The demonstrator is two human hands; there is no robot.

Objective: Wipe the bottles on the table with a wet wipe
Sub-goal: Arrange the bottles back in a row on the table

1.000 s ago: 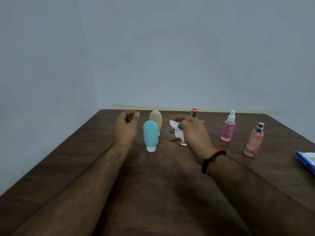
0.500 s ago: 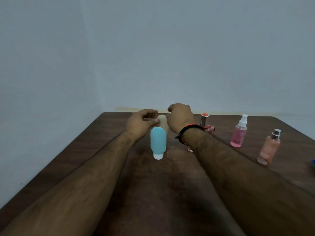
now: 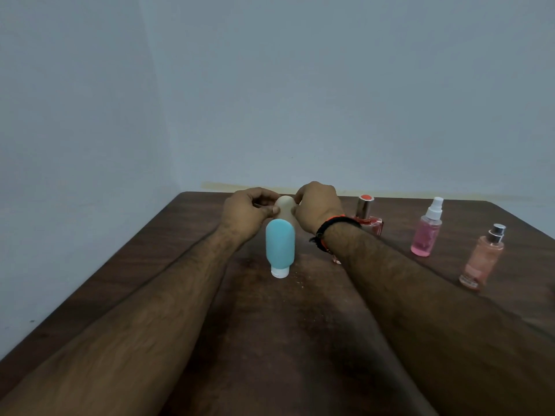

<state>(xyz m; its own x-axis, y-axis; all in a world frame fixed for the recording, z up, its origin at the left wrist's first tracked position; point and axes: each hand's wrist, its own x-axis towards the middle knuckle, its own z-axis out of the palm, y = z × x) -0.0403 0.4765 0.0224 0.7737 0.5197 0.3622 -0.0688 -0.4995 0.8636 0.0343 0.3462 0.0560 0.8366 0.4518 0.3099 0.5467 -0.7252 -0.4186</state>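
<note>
- Since the earlier frames both hands have gone from resting apart near the front of the bottles to closing in around the beige bottle (image 3: 284,205) at the back; the wipe seen earlier in the right hand is now out of sight.
- The left hand (image 3: 246,213) pinches the beige bottle's left side near the top, thumb and fingertips curled onto it.
- The right hand (image 3: 316,205) is curled against the bottle's right side; whether it grips the bottle or presses a wipe on it cannot be told, as the fingers are hidden.
- A red and black band (image 3: 329,231) sits on the right wrist.
- The beige bottle stands upright, directly behind the blue bottle (image 3: 280,246), which stands on its white cap.
- To the right on the brown table (image 3: 168,253) stand a red-capped glass bottle (image 3: 366,210), partly hidden by the right forearm, then a pink spray bottle (image 3: 428,232), and nearer, a peach perfume bottle (image 3: 483,259).
</note>
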